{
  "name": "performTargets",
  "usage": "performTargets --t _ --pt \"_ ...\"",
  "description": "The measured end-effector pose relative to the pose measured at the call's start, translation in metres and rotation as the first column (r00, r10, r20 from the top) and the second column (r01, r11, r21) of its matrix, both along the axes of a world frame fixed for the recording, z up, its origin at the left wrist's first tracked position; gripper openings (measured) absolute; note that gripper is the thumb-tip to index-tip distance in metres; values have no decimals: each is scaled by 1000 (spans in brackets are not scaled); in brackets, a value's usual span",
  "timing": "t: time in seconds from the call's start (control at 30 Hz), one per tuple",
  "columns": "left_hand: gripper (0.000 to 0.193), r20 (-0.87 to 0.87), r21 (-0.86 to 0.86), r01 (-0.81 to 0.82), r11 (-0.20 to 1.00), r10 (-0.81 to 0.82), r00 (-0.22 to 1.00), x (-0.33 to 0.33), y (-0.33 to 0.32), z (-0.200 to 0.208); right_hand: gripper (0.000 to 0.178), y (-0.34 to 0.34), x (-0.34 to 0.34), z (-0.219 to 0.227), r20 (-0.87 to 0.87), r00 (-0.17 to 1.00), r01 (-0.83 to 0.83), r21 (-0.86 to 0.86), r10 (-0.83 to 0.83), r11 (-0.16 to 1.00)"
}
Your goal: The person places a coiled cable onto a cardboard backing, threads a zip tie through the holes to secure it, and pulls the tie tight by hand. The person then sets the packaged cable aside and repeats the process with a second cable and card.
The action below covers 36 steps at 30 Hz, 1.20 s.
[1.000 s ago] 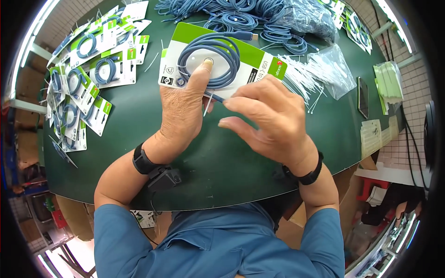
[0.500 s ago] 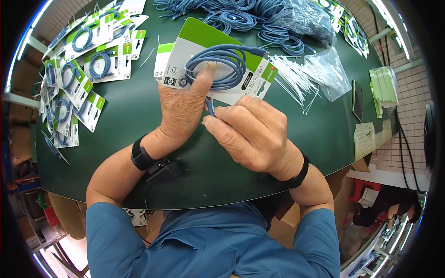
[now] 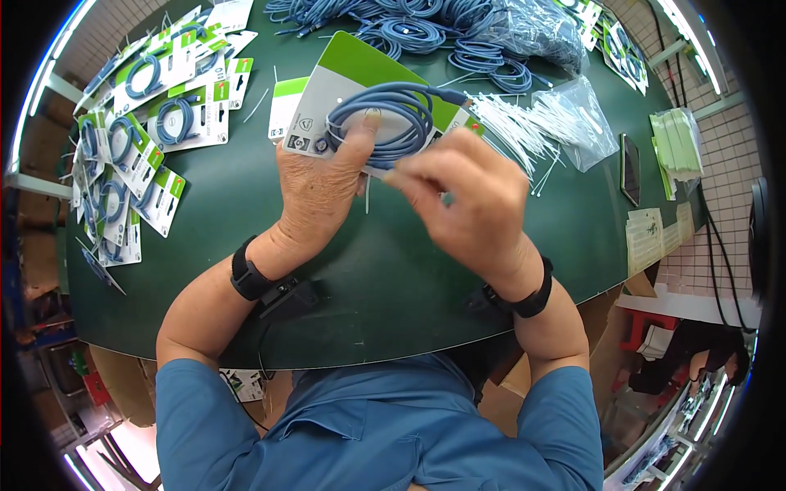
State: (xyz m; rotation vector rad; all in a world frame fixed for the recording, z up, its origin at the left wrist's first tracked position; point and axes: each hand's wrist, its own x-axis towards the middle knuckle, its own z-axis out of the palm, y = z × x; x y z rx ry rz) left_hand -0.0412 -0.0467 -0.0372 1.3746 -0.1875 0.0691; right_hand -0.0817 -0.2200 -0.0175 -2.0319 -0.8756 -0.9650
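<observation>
Blue cable (image 3: 422, 123) (coiled) pinned by left hand (image 3: 321, 184).

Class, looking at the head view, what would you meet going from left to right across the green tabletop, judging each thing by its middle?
Pile of carded blue cables → left hand → coiled blue cable → right hand → loose white cable ties → smartphone → bagged green cards.

Head-worn fisheye, facing down, close above green tabletop (image 3: 393, 295)
</observation>
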Motion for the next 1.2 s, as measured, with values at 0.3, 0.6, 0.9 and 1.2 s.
performTargets --t 0.3,0.6,0.9,1.2 --pt "17 -141 -225 16 974 -48 989 1 -3 0 19 4 4 -10 -177 979 107 7 -104 994" --pt "17 -91 -213 36 976 -57 994 2 -3 -4 24 18 -6 0 -28 974 215 -217 -226 952" --pt "19 27 -171 -8 985 13 1000 0 -13 -12 21 15 -2 -7 49 984 176 -282 -169 943" --pt "21 -11 -153 38 988 -41 999 -5 -7 -6 20 11 5 -13 27 998 62 -131 -59 989"
